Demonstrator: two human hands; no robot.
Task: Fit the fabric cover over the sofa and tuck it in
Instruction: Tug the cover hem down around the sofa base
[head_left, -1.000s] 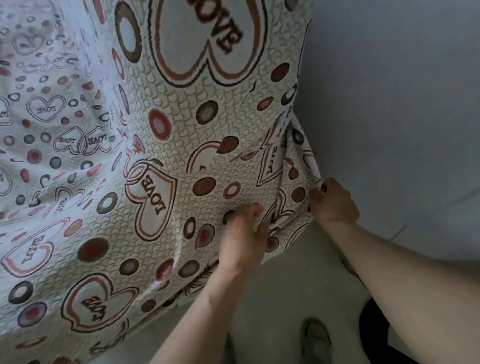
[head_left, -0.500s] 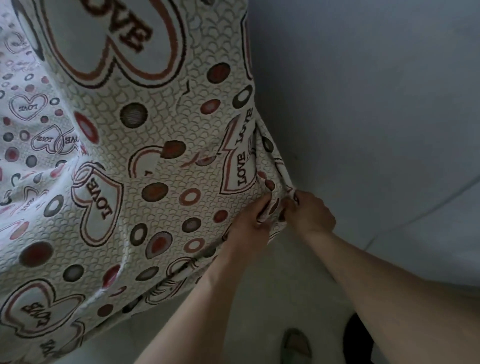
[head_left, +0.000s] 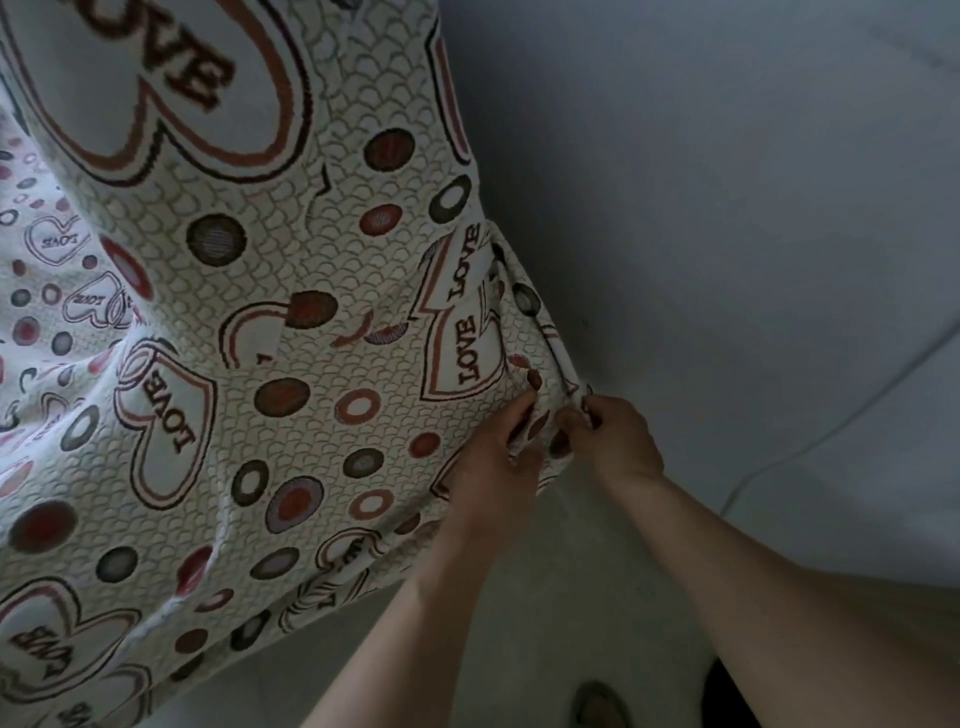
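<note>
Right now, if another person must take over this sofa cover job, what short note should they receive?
Left hand: shut on the fabric cover at its lower corner.
Right hand: shut on the same corner, beside the left hand, next to the grey wall.
Done: the cover is draped over the sofa's side and hangs down to the floor.
Left: pull this bunched corner down smooth and tuck it in; no tucking is visible yet.
</note>
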